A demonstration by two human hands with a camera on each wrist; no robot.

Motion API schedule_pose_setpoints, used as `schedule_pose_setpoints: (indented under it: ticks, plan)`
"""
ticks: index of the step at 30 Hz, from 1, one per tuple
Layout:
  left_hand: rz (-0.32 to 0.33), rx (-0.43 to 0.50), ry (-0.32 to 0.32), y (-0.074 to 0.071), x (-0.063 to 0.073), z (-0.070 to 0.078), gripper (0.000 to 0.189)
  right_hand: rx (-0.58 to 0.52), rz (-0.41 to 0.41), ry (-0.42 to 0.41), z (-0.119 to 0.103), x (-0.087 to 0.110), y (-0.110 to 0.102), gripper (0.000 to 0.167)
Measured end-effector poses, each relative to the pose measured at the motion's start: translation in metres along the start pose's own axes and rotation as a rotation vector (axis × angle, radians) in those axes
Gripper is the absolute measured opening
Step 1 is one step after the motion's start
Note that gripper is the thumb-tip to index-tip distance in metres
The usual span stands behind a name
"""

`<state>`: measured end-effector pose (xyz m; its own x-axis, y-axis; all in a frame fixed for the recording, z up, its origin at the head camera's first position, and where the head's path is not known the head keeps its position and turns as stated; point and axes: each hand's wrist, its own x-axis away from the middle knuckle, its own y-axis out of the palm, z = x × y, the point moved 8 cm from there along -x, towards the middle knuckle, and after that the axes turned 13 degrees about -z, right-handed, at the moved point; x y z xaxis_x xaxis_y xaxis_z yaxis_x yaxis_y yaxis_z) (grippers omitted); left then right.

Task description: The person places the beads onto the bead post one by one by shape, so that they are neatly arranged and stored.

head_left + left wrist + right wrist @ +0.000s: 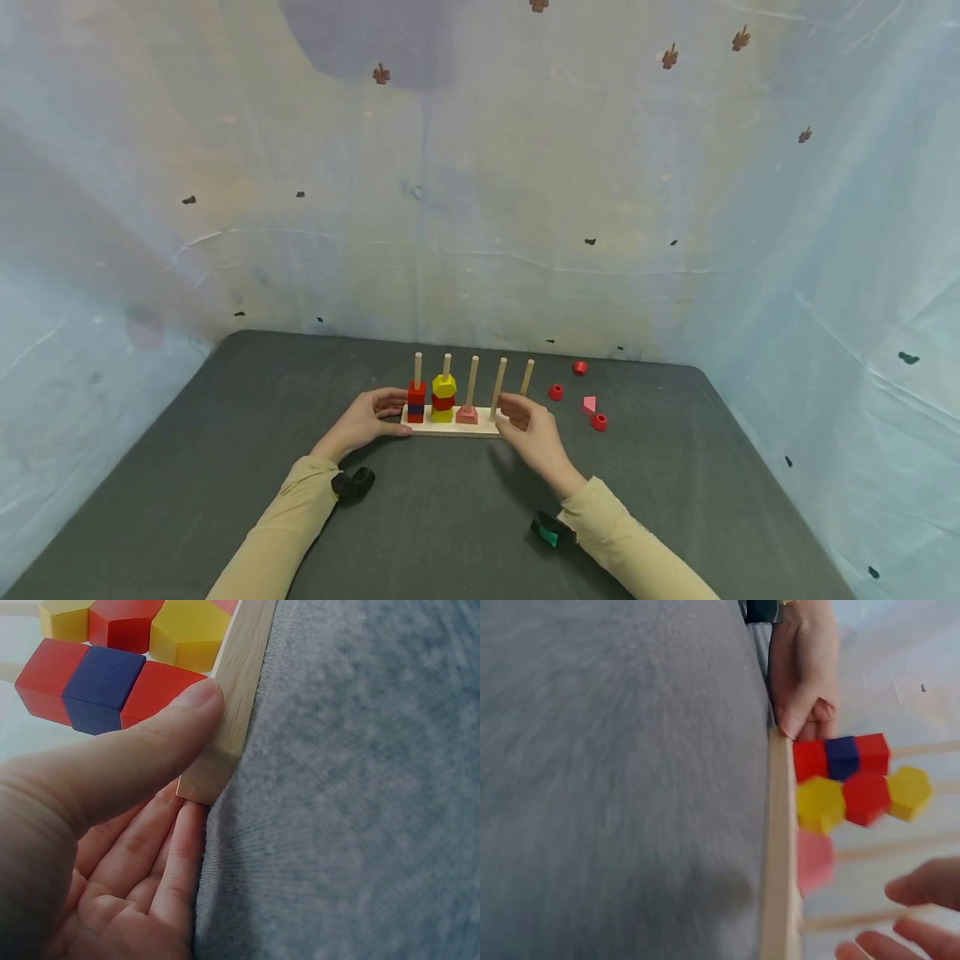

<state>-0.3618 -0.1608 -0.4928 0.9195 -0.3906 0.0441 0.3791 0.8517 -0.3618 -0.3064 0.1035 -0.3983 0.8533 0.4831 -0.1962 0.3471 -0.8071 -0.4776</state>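
A wooden peg stacker [442, 430] with a row of upright pegs stands in front of the person. Its left peg carries a red, blue and red stack of square blocks [105, 690]. Yellow, red and yellow six-sided blocks [865, 799] fill the second peg, and one pink block [467, 417] sits low on the third. The left hand [364, 421] holds the base's left end, thumb on its front edge and fingers around the end. Beside the fourth peg [498, 387], the right hand [537, 437] has thumb and fingers apart, with no block visible between them.
Right of the stacker lie loose red pieces [556, 392] and a pink block [589, 406] on the dark grey table [435, 517]. Light patterned sheeting [480, 250] hangs behind the table and along both sides.
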Motion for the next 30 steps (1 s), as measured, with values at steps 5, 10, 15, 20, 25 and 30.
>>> schedule_pose_setpoints:
  ticks: [5,10,15,20,25,30]
  plan:
    - [0.000,-0.002,-0.006,0.001,-0.001,-0.002,0.068,0.041,0.005,-0.010,0.006,0.015,-0.027,0.028]
    - [0.006,-0.001,-0.002,0.001,0.000,-0.001,0.067,0.097,0.084,0.014,0.035,0.024,-0.066,0.026]
    - [-0.001,-0.011,-0.011,0.000,-0.001,-0.002,0.068,0.121,0.097,0.021,0.048,0.028,-0.102,0.029]
    - [0.002,-0.013,-0.025,-0.001,0.001,-0.003,0.071,0.112,0.065,0.054,0.066,0.024,-0.127,0.032]
    - [0.004,-0.008,-0.022,-0.001,0.002,-0.001,0.070,0.158,0.046,0.102,0.087,0.019,-0.141,0.034]
    - [-0.003,-0.003,-0.006,0.001,0.001,0.000,0.071,0.185,0.012,0.138,0.104,0.019,-0.146,0.036]
